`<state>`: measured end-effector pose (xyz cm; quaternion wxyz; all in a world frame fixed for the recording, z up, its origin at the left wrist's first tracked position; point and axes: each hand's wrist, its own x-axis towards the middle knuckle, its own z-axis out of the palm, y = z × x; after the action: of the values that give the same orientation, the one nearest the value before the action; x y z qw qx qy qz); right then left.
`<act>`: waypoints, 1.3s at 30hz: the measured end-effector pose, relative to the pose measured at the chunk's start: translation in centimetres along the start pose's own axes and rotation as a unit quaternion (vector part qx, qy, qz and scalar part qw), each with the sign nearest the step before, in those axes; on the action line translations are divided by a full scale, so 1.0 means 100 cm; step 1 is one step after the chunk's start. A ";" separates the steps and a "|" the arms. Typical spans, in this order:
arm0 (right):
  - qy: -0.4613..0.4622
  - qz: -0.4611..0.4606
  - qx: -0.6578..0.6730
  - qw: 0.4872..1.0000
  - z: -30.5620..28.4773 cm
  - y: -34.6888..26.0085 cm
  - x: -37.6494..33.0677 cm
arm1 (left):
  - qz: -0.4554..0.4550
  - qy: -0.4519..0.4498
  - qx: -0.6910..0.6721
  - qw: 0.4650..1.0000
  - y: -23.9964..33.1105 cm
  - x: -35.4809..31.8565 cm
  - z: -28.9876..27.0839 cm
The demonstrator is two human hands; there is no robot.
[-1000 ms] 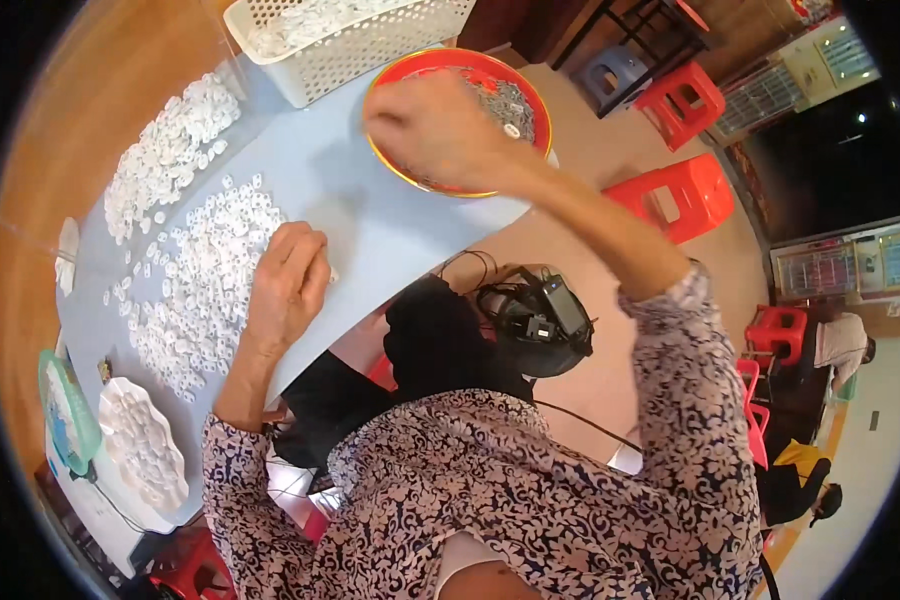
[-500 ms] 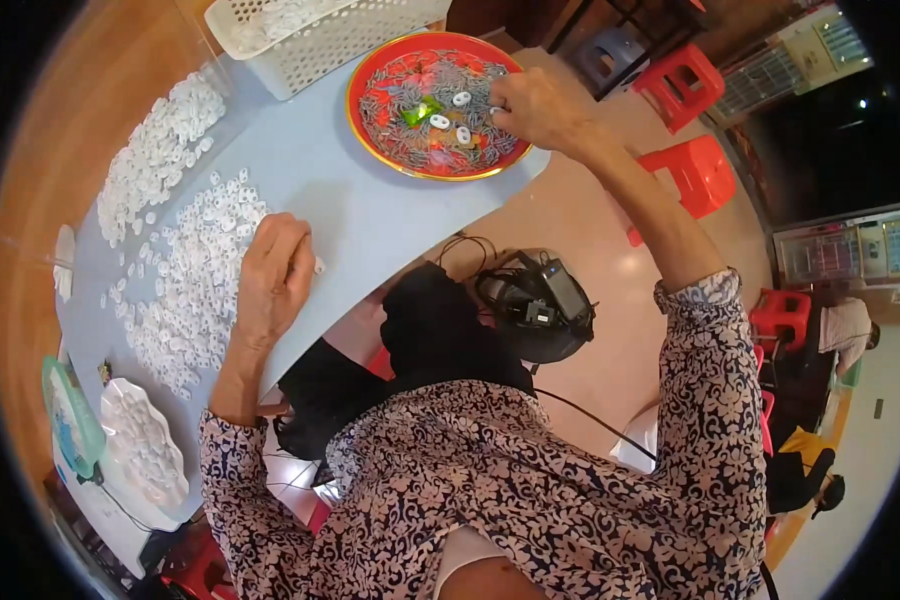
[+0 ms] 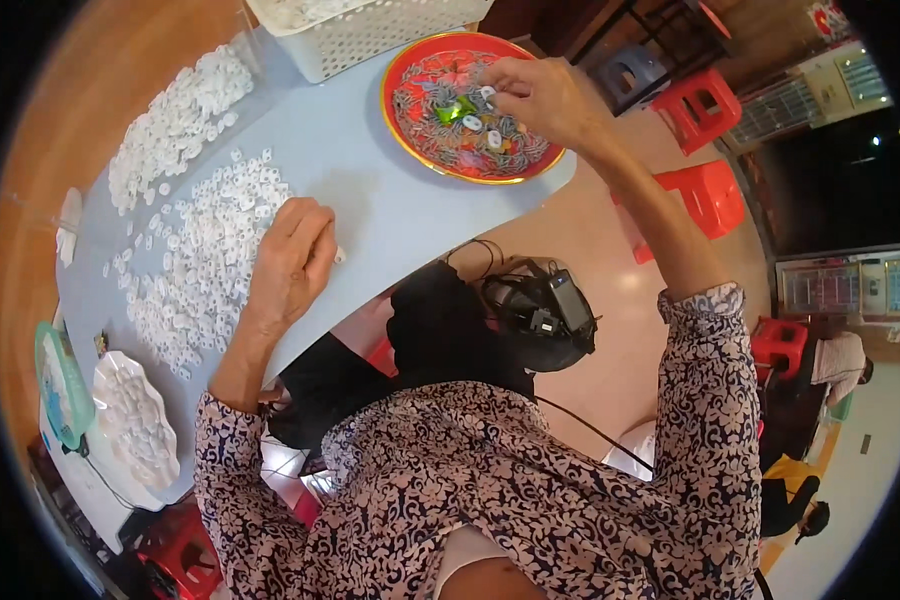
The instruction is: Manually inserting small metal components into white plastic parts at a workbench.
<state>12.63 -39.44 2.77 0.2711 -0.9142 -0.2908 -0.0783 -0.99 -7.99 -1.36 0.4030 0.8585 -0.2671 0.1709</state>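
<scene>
My left hand (image 3: pixel 292 262) rests on the pale blue table (image 3: pixel 390 215), fingers curled around a small white piece, at the edge of a spread of small white plastic rings (image 3: pixel 195 260). My right hand (image 3: pixel 542 95) hovers over the right rim of a round red tray (image 3: pixel 410 125), fingertips pinched together above several white rings and a green bit lying among thin metal pieces. Whether the fingers pinch a piece is too small to tell.
A white perforated basket (image 3: pixel 355 35) stands behind the tray. A second heap of white rings (image 3: pixel 175 120) lies at the far left. A white scalloped dish (image 3: pixel 130 425) and a teal object (image 3: pixel 60 385) sit at the near left. Red stools (image 3: pixel 705 195) stand on the floor to the right.
My right hand has drawn back from the tray's middle to its right rim, uncovering the tray's contents. The left hand stays put on the table.
</scene>
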 end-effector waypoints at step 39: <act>-0.012 0.015 -0.028 0.999 0.003 0.019 -0.002 | 0.002 -0.006 0.018 1.000 -0.003 -0.001 0.000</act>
<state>13.58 -40.66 1.57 0.2433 -0.9266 -0.2778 -0.0711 -0.89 -7.75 -1.59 0.3852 0.8661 -0.2684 0.1716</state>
